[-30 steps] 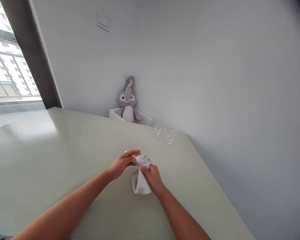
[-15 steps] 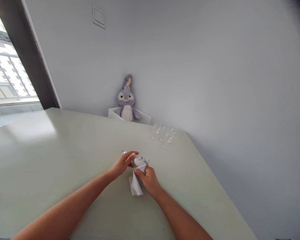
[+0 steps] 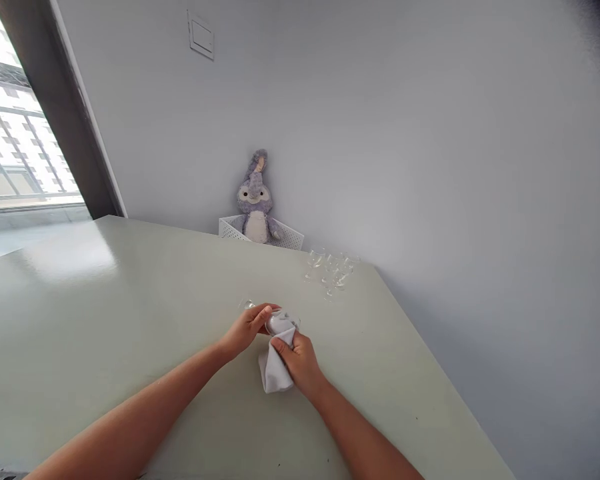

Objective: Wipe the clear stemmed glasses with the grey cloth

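Observation:
My left hand (image 3: 247,328) is wrapped round a clear stemmed glass (image 3: 249,305), tilted on its side above the table. Its foot sticks out to the left of the fingers, and its bowl opens toward my right hand. A white cloth (image 3: 277,368) is gripped in my right hand (image 3: 300,360), thumb on top. Part of the cloth is tucked inside the bowl, and the rest hangs down below. The fingers of my right hand are partly hidden by the cloth and the glass.
Several clear stemmed glasses (image 3: 329,267) stand grouped at the far right corner of the pale table (image 3: 170,300). Behind the back edge, a purple plush toy (image 3: 257,225) sits in a white perforated basket (image 3: 292,237) against the wall.
Both hands keep hold of the glass and the cloth in nearly the same place. The hanging part of the cloth has spread a little wider. The whole view has shifted slightly.

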The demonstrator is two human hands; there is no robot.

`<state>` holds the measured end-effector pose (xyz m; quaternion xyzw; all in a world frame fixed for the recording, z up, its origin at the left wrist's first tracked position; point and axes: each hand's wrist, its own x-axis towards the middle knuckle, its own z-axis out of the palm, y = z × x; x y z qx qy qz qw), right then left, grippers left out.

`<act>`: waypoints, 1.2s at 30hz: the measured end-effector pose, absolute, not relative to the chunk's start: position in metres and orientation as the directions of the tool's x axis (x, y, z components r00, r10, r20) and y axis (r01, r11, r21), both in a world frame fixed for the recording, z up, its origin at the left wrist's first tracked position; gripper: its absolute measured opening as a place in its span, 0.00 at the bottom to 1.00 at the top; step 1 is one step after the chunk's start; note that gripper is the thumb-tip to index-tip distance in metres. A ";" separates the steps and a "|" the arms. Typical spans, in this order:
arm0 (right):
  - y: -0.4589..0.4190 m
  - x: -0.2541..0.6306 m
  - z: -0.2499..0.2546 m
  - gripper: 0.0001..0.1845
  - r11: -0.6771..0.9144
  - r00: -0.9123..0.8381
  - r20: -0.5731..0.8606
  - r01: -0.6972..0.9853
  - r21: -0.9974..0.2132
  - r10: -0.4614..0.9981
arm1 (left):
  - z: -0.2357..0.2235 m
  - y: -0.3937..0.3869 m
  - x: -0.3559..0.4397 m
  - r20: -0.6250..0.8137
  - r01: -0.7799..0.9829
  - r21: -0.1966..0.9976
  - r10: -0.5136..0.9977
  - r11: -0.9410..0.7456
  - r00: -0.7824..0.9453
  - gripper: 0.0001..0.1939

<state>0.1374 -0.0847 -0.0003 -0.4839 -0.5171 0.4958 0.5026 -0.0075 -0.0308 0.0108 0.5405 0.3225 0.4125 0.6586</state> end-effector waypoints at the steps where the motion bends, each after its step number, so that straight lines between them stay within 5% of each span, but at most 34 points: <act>1: -0.083 0.138 0.002 0.14 -0.009 -0.026 -0.006 -0.094 -0.996 1.000 | 0.010 -0.032 -0.008 0.048 -0.225 0.972 0.882 0.066 0.469 0.18; 4: -0.079 0.141 0.009 0.18 -0.133 -0.057 -0.120 -0.378 -0.916 0.991 | 0.010 -0.033 -0.008 0.117 -0.280 0.959 0.838 0.045 0.533 0.21; 6: -0.079 0.142 0.011 0.18 -0.142 -0.070 -0.125 -0.378 -0.915 0.990 | 0.010 -0.033 -0.008 0.121 -0.263 0.964 0.836 0.029 0.536 0.22; 9: -0.084 0.140 0.008 0.15 0.006 -0.004 0.006 -0.050 -0.999 1.000 | 0.008 -0.032 -0.007 0.049 -0.189 0.980 0.861 0.055 0.506 0.22; 12: -0.083 0.141 0.002 0.12 0.155 0.032 0.172 0.295 -0.943 0.985 | 0.005 -0.032 -0.007 -0.015 -0.010 1.000 0.891 0.022 0.454 0.22; 15: -0.075 0.148 0.000 0.13 0.070 0.109 0.104 0.277 -0.958 0.989 | 0.005 -0.030 -0.011 0.181 0.157 0.960 0.944 -0.230 0.277 0.16; 18: -0.068 0.156 0.002 0.15 -0.078 0.129 -0.083 -0.045 -0.996 0.988 | 0.011 -0.027 -0.016 0.495 0.234 0.809 0.839 -0.540 0.226 0.12; 21: -0.067 0.158 0.005 0.16 -0.172 0.008 -0.187 -0.362 -0.916 0.982 | 0.016 -0.024 -0.021 0.615 0.460 0.480 0.661 -0.747 0.431 0.11; 24: -0.071 0.159 0.008 0.15 -0.193 -0.079 -0.177 -0.359 -0.913 0.981 | 0.016 -0.022 -0.024 0.542 0.599 0.140 0.567 -0.788 0.620 0.11; 26: -0.073 0.162 0.011 0.14 -0.142 -0.136 -0.118 -0.177 -0.974 0.984 | 0.015 -0.021 -0.026 0.464 0.609 0.075 0.568 -0.790 0.680 0.12; 28: -0.074 0.168 0.016 0.12 -0.054 -0.217 -0.060 0.033 -0.998 0.974 | 0.016 -0.022 -0.028 0.393 0.604 0.144 0.606 -0.784 0.692 0.12; 31: -0.074 0.182 0.027 0.10 0.040 -0.353 -0.041 0.221 -0.975 0.935 | 0.021 -0.024 -0.029 0.227 0.566 0.420 0.686 -0.709 0.691 0.15; 34: -0.074 0.200 0.039 0.10 0.068 -0.508 -0.086 0.277 -0.959 0.857 | 0.028 -0.028 -0.029 -0.089 0.461 0.769 0.640 -0.443 0.763 0.19; 36: -0.074 0.213 0.044 0.10 0.065 -0.595 -0.110 0.265 -0.962 0.796 | 0.032 -0.030 -0.031 -0.248 0.396 0.895 0.508 -0.206 0.825 0.19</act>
